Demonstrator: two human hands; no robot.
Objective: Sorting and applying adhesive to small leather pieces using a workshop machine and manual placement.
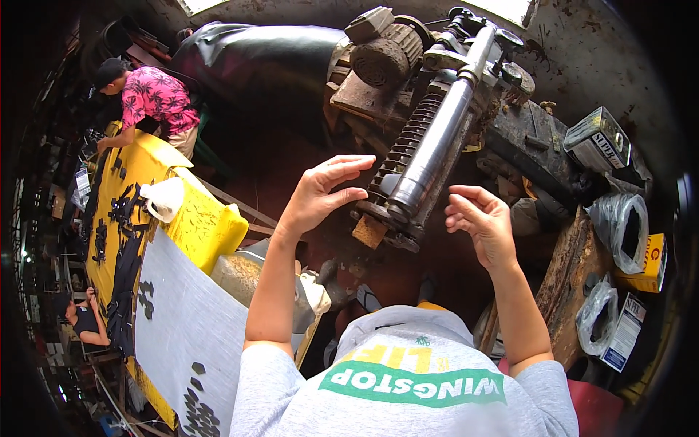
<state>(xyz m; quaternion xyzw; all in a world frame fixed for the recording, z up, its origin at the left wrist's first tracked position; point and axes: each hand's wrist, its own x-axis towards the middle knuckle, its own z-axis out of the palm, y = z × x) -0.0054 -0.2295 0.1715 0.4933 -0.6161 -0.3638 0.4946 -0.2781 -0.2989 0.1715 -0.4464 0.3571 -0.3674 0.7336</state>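
Observation:
In front of me stands a rusty machine with a long shiny metal roller and a row of ridged discs beside it. My left hand is raised just left of the roller's near end, thumb apart from the fingers, holding nothing. To the right of the roller, my right hand hovers with its fingers loosely bent and nothing visible in it. Neither hand appears to touch the machine. A small pale patch shows between discs and roller; I cannot tell what it is. A wooden block sits under the near end.
An electric motor is mounted behind the roller. To the left, a yellow-covered table bears a white jug, black cut pieces and a grey sheet. Two people work there. At right are a tin can, plastic bags and a yellow box.

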